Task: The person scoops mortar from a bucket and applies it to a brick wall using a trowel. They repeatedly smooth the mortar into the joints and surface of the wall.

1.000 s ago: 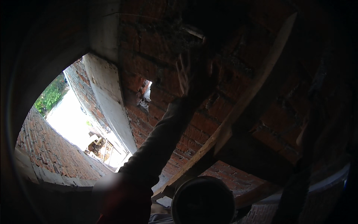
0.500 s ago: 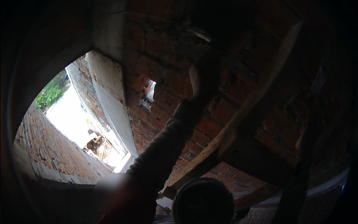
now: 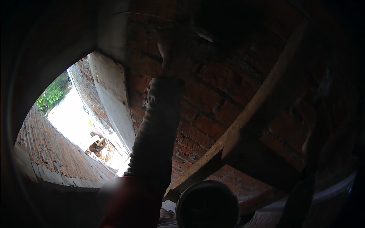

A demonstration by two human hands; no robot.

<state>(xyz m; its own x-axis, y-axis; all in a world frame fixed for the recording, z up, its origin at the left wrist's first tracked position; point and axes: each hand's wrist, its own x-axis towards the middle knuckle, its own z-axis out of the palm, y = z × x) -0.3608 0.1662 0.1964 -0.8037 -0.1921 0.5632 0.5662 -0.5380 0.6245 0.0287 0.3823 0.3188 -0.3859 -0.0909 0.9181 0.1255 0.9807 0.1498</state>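
Observation:
My left arm, in a grey ribbed sleeve with red near the elbow, reaches up along a red brick wall [image 3: 207, 127]. My left hand [image 3: 170, 57] is at the upper part of that wall, mostly lost in shadow. Its fingers do not show, so I cannot make out whether it holds anything. At the right, a dim shape that looks like my right hand [image 3: 308, 138] lies in deep shadow beside a wooden beam [image 3: 249, 117]. What it touches or holds is hidden. A dark round container [image 3: 207, 205] stands at the bottom centre, below the beam.
The beam slants across the right half, with a wooden block [image 3: 253, 159] joined to it. At the left, a bright opening is edged by a pale post [image 3: 110, 81] and a lower brick wall [image 3: 53, 146]. Outside are green foliage [image 3: 57, 93] and a rubble pile [image 3: 100, 146].
My left hand and forearm have swung leftward along the brick wall, and the forearm now covers the small gap in the bricks. The shape at the right has barely moved.

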